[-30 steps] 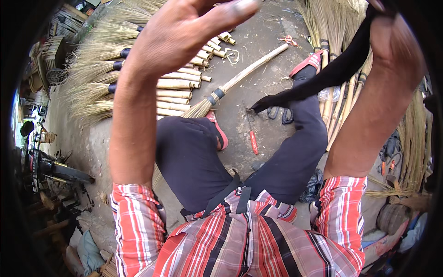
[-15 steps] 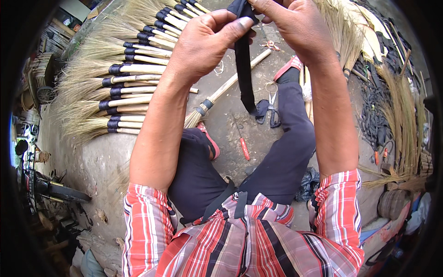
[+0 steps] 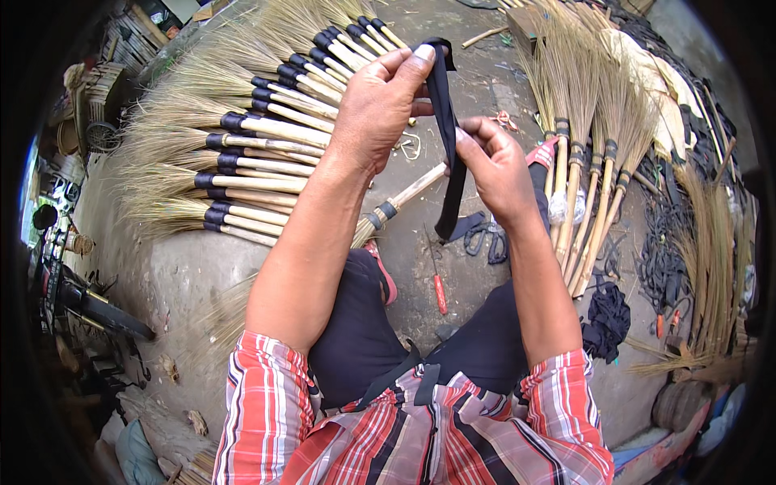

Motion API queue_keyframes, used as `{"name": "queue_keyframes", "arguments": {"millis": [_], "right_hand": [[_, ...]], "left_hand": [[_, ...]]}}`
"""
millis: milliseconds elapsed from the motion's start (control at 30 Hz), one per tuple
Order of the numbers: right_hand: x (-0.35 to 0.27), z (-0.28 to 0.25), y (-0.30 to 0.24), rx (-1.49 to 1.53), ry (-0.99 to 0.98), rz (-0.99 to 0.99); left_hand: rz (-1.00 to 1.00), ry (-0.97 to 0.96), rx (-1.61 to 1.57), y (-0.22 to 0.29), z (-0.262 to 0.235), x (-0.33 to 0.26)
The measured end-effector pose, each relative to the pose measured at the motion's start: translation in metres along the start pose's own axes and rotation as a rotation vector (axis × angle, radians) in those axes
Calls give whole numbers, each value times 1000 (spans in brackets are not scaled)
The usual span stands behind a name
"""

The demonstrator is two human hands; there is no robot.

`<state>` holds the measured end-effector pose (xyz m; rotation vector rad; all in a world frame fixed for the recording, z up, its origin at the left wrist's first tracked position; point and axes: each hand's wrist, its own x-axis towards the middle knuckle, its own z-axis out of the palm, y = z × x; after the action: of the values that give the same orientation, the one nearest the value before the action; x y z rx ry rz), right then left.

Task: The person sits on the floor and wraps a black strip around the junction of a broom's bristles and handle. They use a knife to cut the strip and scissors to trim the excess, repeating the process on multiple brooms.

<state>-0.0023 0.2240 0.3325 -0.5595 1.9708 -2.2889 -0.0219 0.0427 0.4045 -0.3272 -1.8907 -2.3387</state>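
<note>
- Far left: dark clutter, including a wheeled machine [image 3: 77, 299], stands at the edge of a bare grey concrete floor [image 3: 174, 271].
- Upper left: a row of finished grass brooms [image 3: 234, 153] lies on the floor, handles bound with black bands.
- Centre: the left hand [image 3: 376, 105], fingers closed, pinches the top of a black strap [image 3: 449, 145]; the strap hangs down, raised above the floor.
- Just right: the right hand [image 3: 497, 170], fingers curled, grips the strap lower down.
- Below the hands: one broom [image 3: 388, 210], a red-handled tool [image 3: 439, 293] and scissors [image 3: 485, 234] lie on the floor.
- Right: more brooms [image 3: 586, 153] and loose black straps [image 3: 663, 250].
</note>
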Motion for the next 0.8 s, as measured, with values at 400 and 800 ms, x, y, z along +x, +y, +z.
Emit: {"name": "queue_keyframes", "arguments": {"millis": [400, 800], "right_hand": [[-9, 3, -16, 98, 203, -99], [-5, -12, -38, 242, 318, -163]], "left_hand": [[-62, -51, -35, -3, 10, -5], [-40, -108, 216, -9, 16, -12]]}}
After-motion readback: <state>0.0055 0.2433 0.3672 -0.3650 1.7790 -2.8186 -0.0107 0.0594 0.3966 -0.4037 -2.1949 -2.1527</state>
